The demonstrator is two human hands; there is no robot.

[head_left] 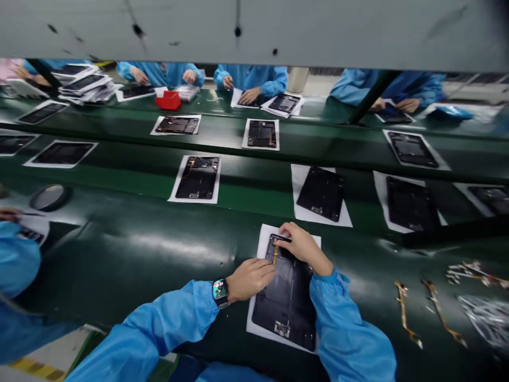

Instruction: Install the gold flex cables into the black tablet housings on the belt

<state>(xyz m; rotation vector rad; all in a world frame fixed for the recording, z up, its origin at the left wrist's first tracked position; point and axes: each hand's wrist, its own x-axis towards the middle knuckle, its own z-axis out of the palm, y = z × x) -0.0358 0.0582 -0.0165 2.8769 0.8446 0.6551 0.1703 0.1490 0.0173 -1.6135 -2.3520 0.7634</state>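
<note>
A black tablet housing [284, 297] lies on a sheet of white paper [254, 328] at the table's front edge, right in front of me. An orange flex cable [275, 255] runs along its upper left part. My right hand [303, 245] reaches over the top edge, fingers closed at the cable's upper end. At the lower end, the bent fingers of my left hand [251, 278] press together on the cable; its fingertips are partly hidden. A smartwatch [220, 292] is on my left wrist. Metal parts [282, 328] show near the housing's bottom edge.
Two loose flex cables [407, 313] lie at right, beside more cables [475, 275] and a clear plastic bag [485, 315]. Tablet housings on paper [199, 178] line the green conveyor. Co-workers in blue sleeves [250, 79] work opposite; another sleeve [18, 260] is at left. A red bin [168, 101] stands across.
</note>
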